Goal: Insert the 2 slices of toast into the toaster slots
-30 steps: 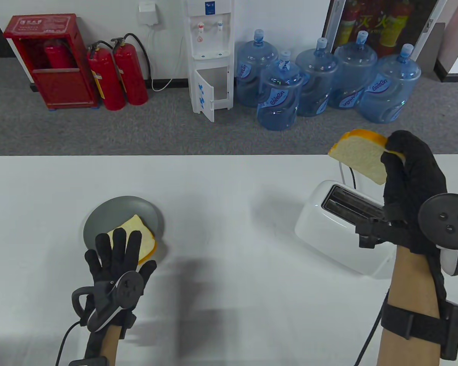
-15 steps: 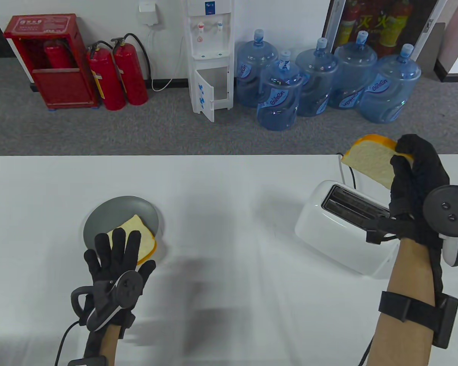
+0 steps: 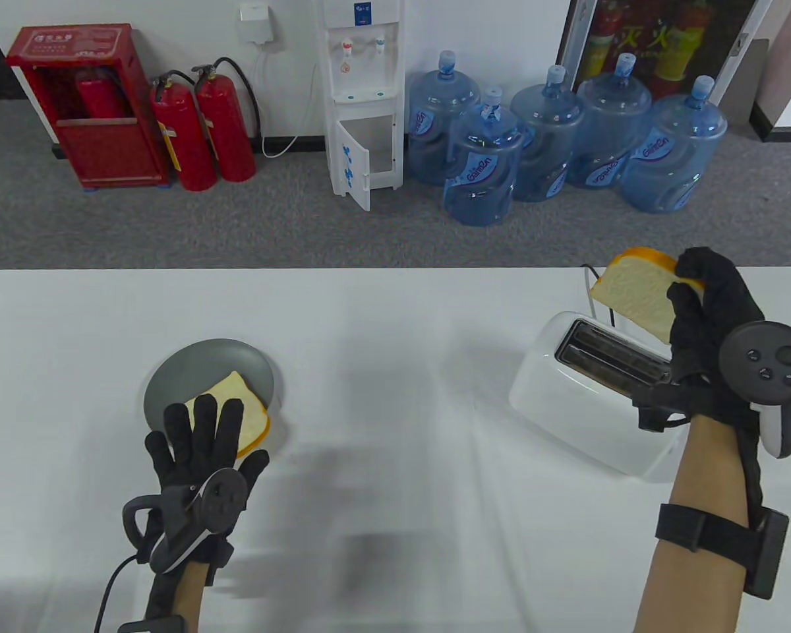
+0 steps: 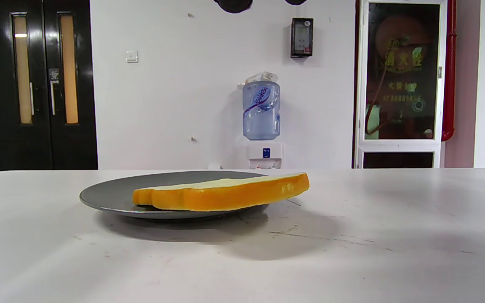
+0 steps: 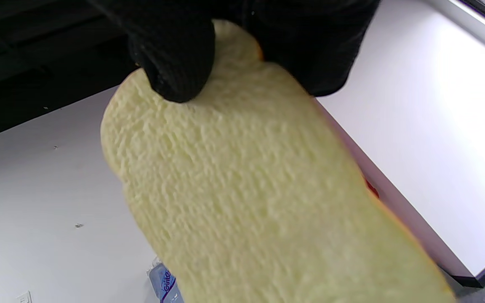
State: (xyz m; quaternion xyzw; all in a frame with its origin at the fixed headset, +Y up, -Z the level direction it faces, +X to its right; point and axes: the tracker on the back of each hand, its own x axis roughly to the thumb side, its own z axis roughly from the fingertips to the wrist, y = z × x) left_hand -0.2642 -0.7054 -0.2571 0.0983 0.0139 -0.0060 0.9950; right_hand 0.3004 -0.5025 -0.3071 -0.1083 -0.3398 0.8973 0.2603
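Observation:
My right hand (image 3: 705, 310) pinches one slice of toast (image 3: 636, 293) by its edge and holds it in the air just above the far end of the white toaster (image 3: 567, 409). Both dark slots (image 3: 610, 362) of the toaster are unfilled. In the right wrist view that slice (image 5: 259, 198) fills the frame under my gloved fingers (image 5: 171, 63). The second slice (image 3: 250, 412) lies flat on a grey plate (image 3: 198, 369), seen side-on in the left wrist view as the slice (image 4: 225, 193) on the plate (image 4: 112, 195). My left hand (image 3: 198, 435) rests flat with fingers spread at the plate's near edge, partly over that slice.
The toaster's cord (image 3: 596, 290) runs off the table's far edge. Beyond the table stand several blue water bottles (image 3: 554, 151), a water dispenser (image 3: 362, 99) and red fire extinguishers (image 3: 204, 125) on grey carpet. The white tabletop (image 3: 395, 409) stretches between plate and toaster.
My right hand has moved the held slice right, then back left and lower, closer to the toaster's top. My left hand and the plate's slice have stayed still.

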